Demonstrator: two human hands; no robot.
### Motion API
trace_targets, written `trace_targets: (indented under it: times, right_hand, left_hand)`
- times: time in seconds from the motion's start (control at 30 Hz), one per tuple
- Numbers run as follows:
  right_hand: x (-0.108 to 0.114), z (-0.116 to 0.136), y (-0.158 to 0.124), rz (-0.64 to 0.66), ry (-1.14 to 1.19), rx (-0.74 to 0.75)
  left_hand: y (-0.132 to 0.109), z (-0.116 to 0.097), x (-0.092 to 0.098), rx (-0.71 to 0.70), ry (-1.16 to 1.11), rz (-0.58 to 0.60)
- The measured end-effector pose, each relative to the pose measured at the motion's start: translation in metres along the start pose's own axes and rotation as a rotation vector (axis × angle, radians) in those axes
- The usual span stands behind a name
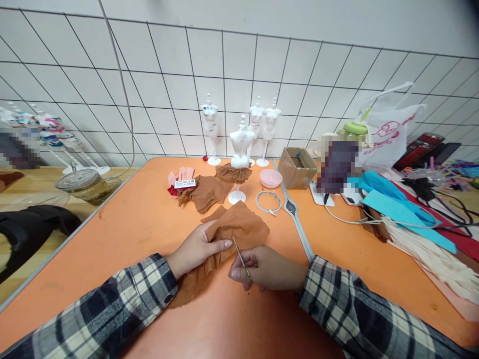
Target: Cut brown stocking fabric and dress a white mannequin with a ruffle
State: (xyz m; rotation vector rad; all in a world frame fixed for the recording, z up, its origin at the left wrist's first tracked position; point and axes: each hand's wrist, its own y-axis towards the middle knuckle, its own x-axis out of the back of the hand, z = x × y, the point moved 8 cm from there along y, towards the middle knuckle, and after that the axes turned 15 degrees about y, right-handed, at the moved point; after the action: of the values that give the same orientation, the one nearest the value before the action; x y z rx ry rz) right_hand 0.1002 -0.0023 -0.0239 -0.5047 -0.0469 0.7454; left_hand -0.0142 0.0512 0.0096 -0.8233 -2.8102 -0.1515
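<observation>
My left hand (200, 248) pinches a crinkled sheet of brown crepe paper (243, 227), with the thumb on top of it. Part of the paper hangs down below the wrist onto the orange table. In my right hand (262, 267) is a small pair of metal scissors (242, 262), its tips pointing up and left against the paper beside my left thumb. Whether the blades are apart I cannot tell. Just beyond stands a small white dress form (241, 142) with a ruffled brown paper skirt (234, 173) round its stand.
More brown paper (204, 192) lies behind my left hand, near a small labelled packet (185, 183). A pink bowl (271, 178), a wire ring (258, 199) and a cardboard box (297, 168) stand farther right. Several white dress forms (210, 119) line the wall. Cables, a phone and coloured strips (407, 219) crowd the right.
</observation>
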Motion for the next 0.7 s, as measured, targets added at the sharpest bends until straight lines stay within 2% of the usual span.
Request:
trace_targets:
  times: [0.2, 0.37, 0.53, 0.7]
  right_hand:
    - [0.0019, -0.0009, 0.0031, -0.065, -0.034, -0.003]
    - [0.0009, 0.0011, -0.0019, -0.04, -0.033, -0.039]
    - [0.0016, 0.0027, -0.0014, -0.036, -0.036, -0.006]
    - [0.0044, -0.0021, 0.0042, -0.1, -0.093, -0.025]
  left_hand:
    - [0.0006, 0.0012, 0.0028, 0.016, -0.047, -0.06]
    - [0.0007, 0.0035, 0.0046, 0.024, -0.051, -0.103]
    - [0.0014, 0.0021, 0.0009, 0.022, -0.041, -0.063]
    - [0.0019, 0.0051, 0.004, 0.047, -0.056, -0.09]
